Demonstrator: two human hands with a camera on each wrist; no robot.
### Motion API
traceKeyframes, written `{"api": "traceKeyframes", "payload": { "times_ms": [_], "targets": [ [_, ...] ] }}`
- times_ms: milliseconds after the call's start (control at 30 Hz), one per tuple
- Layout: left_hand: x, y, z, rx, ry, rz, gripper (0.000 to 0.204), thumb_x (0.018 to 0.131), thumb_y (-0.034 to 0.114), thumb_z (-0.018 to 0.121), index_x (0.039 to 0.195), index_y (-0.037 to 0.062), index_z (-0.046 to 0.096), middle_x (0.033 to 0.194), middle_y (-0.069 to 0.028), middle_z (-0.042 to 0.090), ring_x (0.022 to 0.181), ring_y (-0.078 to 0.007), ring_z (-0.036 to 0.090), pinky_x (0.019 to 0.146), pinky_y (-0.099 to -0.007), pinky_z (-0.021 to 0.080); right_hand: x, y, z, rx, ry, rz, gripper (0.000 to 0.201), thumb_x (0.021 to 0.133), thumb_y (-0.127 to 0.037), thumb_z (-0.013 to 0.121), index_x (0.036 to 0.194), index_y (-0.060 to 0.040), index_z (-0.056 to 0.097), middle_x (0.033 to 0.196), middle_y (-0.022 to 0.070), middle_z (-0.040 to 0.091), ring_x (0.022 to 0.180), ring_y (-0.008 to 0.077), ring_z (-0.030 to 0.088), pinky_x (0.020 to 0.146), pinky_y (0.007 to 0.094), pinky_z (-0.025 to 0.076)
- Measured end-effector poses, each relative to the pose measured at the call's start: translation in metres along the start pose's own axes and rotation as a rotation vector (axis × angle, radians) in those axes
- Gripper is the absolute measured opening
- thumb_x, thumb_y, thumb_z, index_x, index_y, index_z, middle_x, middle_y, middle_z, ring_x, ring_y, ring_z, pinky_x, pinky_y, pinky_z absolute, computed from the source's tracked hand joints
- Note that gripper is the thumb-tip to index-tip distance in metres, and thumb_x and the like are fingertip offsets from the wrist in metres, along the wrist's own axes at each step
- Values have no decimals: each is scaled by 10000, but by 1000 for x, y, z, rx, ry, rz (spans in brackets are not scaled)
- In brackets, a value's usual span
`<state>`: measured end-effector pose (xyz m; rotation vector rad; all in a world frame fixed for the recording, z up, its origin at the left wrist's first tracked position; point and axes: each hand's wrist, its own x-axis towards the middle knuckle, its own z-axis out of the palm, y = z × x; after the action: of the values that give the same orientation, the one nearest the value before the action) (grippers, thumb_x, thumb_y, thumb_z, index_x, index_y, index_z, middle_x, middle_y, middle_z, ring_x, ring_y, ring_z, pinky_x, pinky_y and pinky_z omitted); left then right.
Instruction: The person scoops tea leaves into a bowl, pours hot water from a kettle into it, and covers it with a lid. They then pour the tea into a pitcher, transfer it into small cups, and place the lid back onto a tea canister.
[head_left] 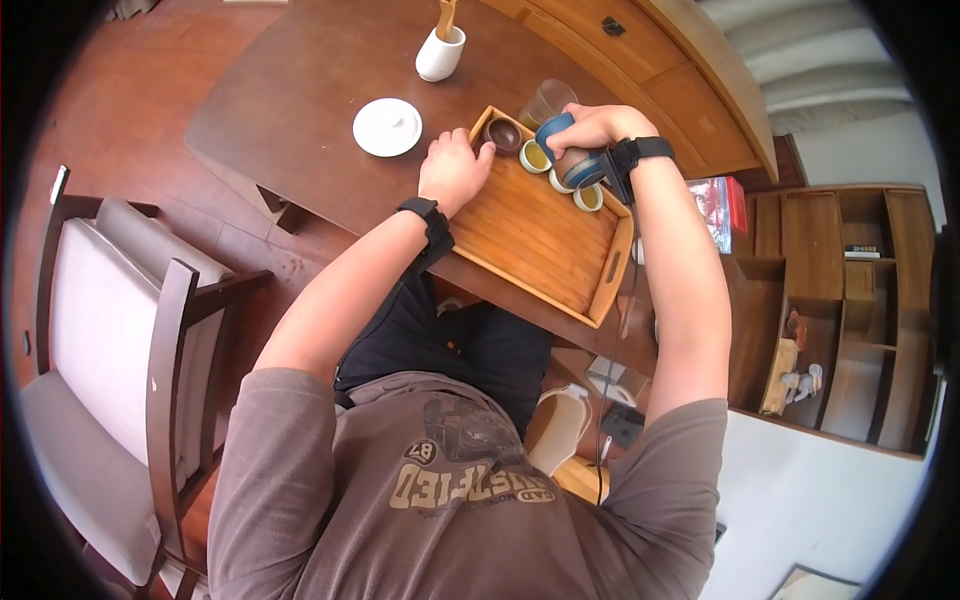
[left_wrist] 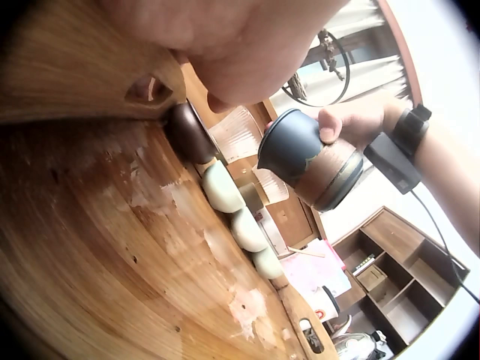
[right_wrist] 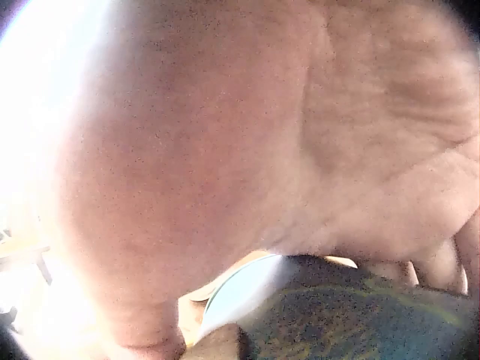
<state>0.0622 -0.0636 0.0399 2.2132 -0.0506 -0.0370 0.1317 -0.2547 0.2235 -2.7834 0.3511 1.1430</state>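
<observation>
My right hand [head_left: 600, 128] grips a blue handleless teapot [left_wrist: 304, 161] with a brown band and holds it tilted above a row of small cups. In the right wrist view my palm covers most of the picture and part of the patterned pot. Below the pot stand pale cups [head_left: 536, 157], some with yellowish tea inside, and a dark brown cup [head_left: 502, 134] at the row's left end. The cups line the far side of a wooden tray [head_left: 540, 235]. My left hand [head_left: 455, 172] lies at the tray's left rim, fingers loosely extended.
Behind the tray stands a clear glass pitcher [head_left: 550, 98]. To the left are a white lidded dish [head_left: 388, 128] and a white holder [head_left: 440, 56] with wooden tools. A cable [head_left: 622, 330] hangs from my right wrist. A chair [head_left: 120, 330] stands left of the table.
</observation>
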Motion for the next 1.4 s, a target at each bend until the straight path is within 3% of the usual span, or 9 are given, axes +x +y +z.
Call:
{"api": "traceKeyframes", "payload": {
  "times_ms": [233,300,500,533,633,833,900,1033,1400],
  "targets": [
    [4,-3,4,22,3,16,575,1040,469,630,1283,-53,642,1296,-267,676,1245,-437,629,1078,-516,524,-2,15,6,-72,-9,-29,859,666,-409,808,1471,-176,619,1249,151,739,1030,303,719,850,440,578],
    [5,-4,5,26,6,36,579,1041,470,631,1275,-59,644,1296,-275,678,1245,-449,628,1083,-523,519,-9,26,8,-62,-26,-49,844,744,-450,816,1476,-102,582,1337,153,682,1110,290,692,888,418,575],
    [6,-7,3,-5,-25,22,615,1040,479,620,1320,-69,639,1326,-296,667,1267,-468,620,1109,-527,501,-45,68,34,201,165,-353,883,761,-442,815,1535,-123,533,1491,172,610,1296,313,642,1072,411,530],
    [7,-8,4,5,-35,19,633,1036,483,622,1344,-71,630,1341,-298,663,1285,-466,614,1115,-523,497,-43,80,46,200,287,-414,920,743,-457,831,1542,-124,521,1375,144,683,1237,269,662,1024,366,546],
    [7,-8,3,20,-36,33,633,1034,484,626,1335,-73,630,1344,-302,660,1287,-466,613,1115,-522,497,-48,108,92,611,345,-655,840,799,-283,829,1514,-28,471,1406,153,654,1304,241,622,1115,371,495],
    [10,-15,7,23,-19,67,616,1034,474,633,1316,-73,635,1318,-307,669,1267,-476,622,1104,-525,497,-63,133,190,686,597,-631,842,799,-242,882,1501,-134,429,1407,164,651,1301,355,668,1115,449,521],
    [12,-15,7,42,-29,85,614,1032,472,637,1309,-76,637,1302,-310,677,1253,-475,632,1099,-521,500,-80,128,211,701,662,-559,823,830,-156,880,1505,-108,412,1455,137,603,1355,311,623,1164,434,484],
    [15,-17,7,55,-52,73,620,1029,472,643,1304,-84,635,1330,-320,675,1262,-473,636,1089,-517,506,-85,130,250,699,843,-491,835,816,-284,903,1486,-125,430,1401,201,661,1233,419,694,1045,486,563],
    [15,-14,6,46,-37,81,632,1012,473,687,1272,-101,638,1220,-336,721,1195,-482,681,1033,-500,531,-53,181,276,609,1246,-338,851,763,-218,951,1454,-70,477,1364,191,644,1235,419,636,1064,514,503]
  ]
}}
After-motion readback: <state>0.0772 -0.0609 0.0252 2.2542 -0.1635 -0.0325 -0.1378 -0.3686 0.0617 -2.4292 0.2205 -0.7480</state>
